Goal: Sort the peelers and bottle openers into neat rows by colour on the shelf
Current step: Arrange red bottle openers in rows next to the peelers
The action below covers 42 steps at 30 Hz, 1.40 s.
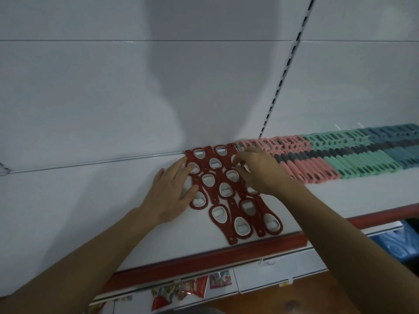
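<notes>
Red flat plastic bottle openers [234, 211] lie interlocked on the white shelf [90, 200]. My left hand [170, 191], fingers straight, presses their edge, probably to keep rows tight; my right hand [263, 173] curls on one, grip unclear.

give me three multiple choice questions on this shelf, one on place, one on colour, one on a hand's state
1. Where do the pink peelers lie from the red bottle openers? A left B right C on top
2. Which colour of peelers lies just right of pink? A yellow B white C green
3. How is the left hand? A flat on the openers B fisted C lifting a peeler
Key: B, pink sits right of red; C, green peelers adjoin pink; A, straight fingers rest on the openers.
</notes>
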{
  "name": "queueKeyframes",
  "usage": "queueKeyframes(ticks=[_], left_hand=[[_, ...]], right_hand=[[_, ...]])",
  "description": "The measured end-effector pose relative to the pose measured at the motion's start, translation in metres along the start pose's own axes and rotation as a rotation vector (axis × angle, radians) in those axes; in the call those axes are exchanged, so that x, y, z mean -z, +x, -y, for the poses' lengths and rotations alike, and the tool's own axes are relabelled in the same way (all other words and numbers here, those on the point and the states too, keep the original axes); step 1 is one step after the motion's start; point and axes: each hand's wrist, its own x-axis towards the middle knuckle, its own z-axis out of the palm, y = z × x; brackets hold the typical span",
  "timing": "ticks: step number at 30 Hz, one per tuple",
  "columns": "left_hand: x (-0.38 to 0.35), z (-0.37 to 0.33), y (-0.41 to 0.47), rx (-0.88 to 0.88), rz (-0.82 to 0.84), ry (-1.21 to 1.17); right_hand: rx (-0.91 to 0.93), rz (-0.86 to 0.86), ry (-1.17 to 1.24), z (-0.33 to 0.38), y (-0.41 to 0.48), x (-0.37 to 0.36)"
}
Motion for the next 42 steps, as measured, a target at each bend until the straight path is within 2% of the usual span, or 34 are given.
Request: queueKeyframes(ticks=[4,10,15,21,29,31,33,35,37,42], left_hand=[[-0.006,-0.039,-0.025,-0.105,-0.036,-0.069],[-0.024,-0.062,-0.031,-0.086,0.109,-0.020],[-0.015,-0.048,-0.028,-0.244,0.042,-0.238],[-0.020,-0.043,-0.023,-0.254,0.038,-0.213],[-0.021,-0.042,-0.025,-0.268,0.014,-0.215],[-0.019,-0.042,-0.024,-0.270,0.022,-0.213],[-0.013,-0.038,-0.024,-0.270,0.035,-0.188],[-0.001,-0.026,-0.026,-0.279,0.039,-0.092],[0.016,-0.004,-0.034,-0.258,0.043,0.026],[0.075,0.078,-0.084,-0.016,0.049,0.209]], right_hand=[[0.009,0.023,0.001,0.002,-0.015,0.011],[-0.155,0.093,-0.054,-0.013,-0.057,0.013],[-0.320,0.215,0.030,-0.019,-0.094,0.011],[-0.358,0.140,0.072,-0.010,-0.106,0.005],[-0.391,0.179,0.032,-0.004,-0.108,0.007],[-0.378,0.216,-0.030,-0.002,-0.103,0.011],[-0.318,0.181,-0.106,0.002,-0.094,0.015],[-0.220,0.104,-0.179,0.010,-0.078,0.019],[-0.155,0.104,-0.241,0.027,-0.057,0.019],[0.021,0.146,-0.218,0.107,0.008,-0.004]])
